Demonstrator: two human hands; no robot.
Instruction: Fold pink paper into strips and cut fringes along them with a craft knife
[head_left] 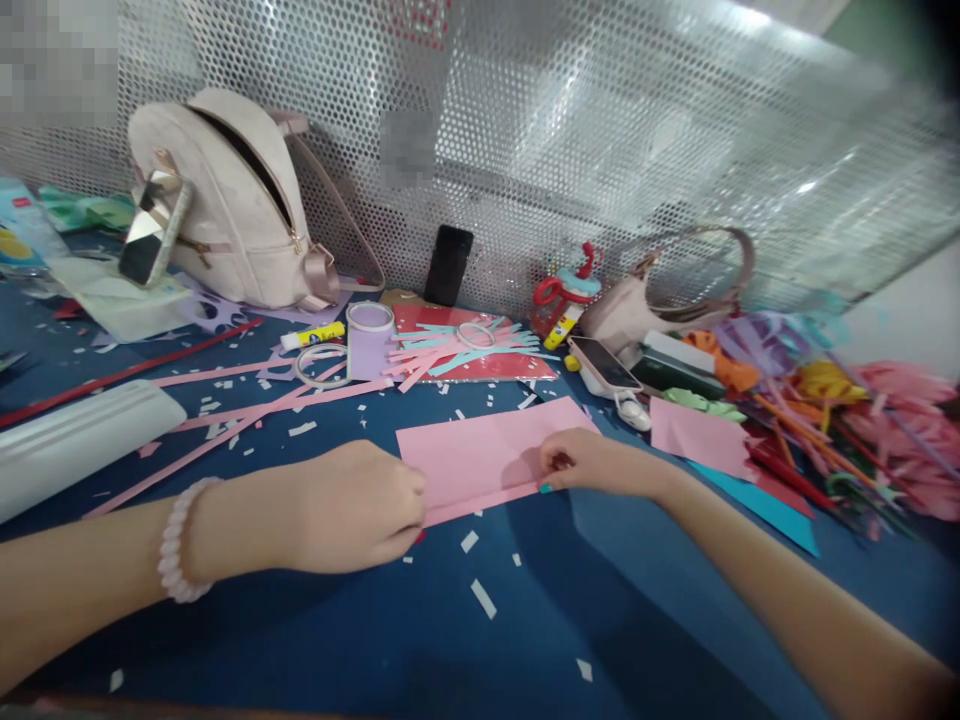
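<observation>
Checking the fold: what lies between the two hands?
In the head view, only the pink paper sheet spans from left hand to right hand.

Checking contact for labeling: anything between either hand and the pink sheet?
Nothing visible. The left hand presses on the left end of the pink sheet, and the right hand pinches its lower edge near the right end. Only small white paper scraps lie nearby, on the blue table.

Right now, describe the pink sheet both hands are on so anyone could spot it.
On the blue table, nearest the front edge, lies the pink sheet, between the left hand and right hand. Unlike the smaller pink piece to its right, it has a folded front edge.
</observation>
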